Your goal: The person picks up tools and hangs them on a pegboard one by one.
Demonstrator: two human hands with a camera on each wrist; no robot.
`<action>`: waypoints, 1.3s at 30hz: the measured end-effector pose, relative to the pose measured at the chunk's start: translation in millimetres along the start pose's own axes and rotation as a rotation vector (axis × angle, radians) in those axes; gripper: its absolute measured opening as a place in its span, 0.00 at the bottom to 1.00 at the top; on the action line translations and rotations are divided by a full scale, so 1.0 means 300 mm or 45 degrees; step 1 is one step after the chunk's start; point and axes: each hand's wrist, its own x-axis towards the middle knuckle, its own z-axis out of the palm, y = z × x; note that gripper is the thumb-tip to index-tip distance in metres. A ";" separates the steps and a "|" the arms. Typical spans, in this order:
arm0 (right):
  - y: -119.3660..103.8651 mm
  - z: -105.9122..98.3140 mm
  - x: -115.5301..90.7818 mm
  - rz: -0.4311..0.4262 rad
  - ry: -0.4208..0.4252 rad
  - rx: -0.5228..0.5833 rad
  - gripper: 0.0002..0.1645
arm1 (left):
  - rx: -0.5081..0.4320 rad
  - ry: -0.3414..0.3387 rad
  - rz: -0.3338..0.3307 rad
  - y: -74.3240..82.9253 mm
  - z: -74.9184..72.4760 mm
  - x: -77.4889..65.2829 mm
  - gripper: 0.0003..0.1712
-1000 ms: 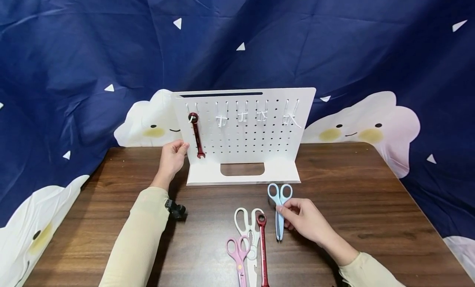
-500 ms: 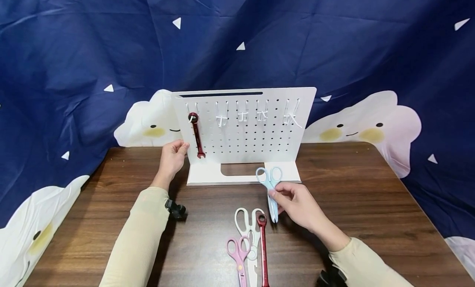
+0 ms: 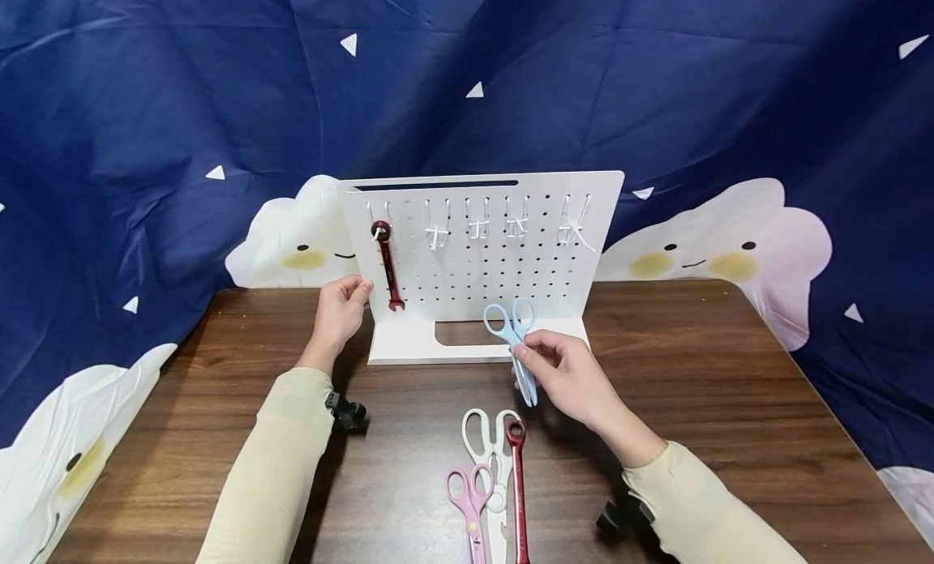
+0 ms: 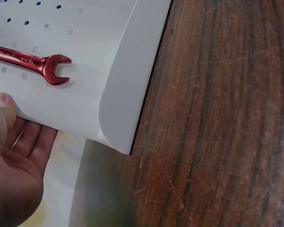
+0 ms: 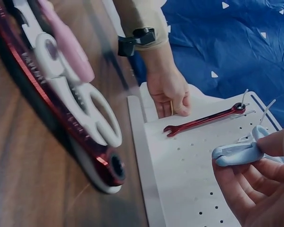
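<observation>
My right hand [image 3: 569, 376] pinches light blue scissors [image 3: 516, 337] by the blades, finger loops up, in front of the white pegboard [image 3: 467, 280]. Seen from the right wrist, thumb and fingers close on the blue blade part [image 5: 239, 153]. At the pegboard's left edge, my left hand [image 3: 340, 313] grips the panel, thumb on the front and fingers behind, as the left wrist view shows. A red wrench [image 3: 388, 268] hangs by its ring end from the leftmost hook, its open end [image 4: 56, 69] pointing down near the left thumb.
Several white hooks [image 3: 477, 228] line the board's upper part. On the wooden table [image 3: 693, 386] in front lie white scissors [image 3: 499, 495], pink scissors [image 3: 471, 503] overlapping them, and another red wrench [image 3: 518, 483]. A blue curtain [image 3: 467, 78] hangs behind.
My right hand has carried the blue scissors up and to the left, from the table area in front to before the pegboard. The left hand has stayed on the board's edge.
</observation>
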 end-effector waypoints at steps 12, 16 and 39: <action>-0.070 0.004 0.059 -0.106 -0.019 -0.015 0.09 | -0.017 -0.002 -0.010 0.001 -0.002 0.001 0.16; -0.091 0.018 0.082 -0.129 -0.030 -0.009 0.09 | -0.018 0.000 -0.009 -0.002 -0.003 0.003 0.16; -0.212 0.111 0.166 -0.196 -0.030 0.083 0.11 | 0.018 0.016 0.038 0.000 0.002 0.003 0.16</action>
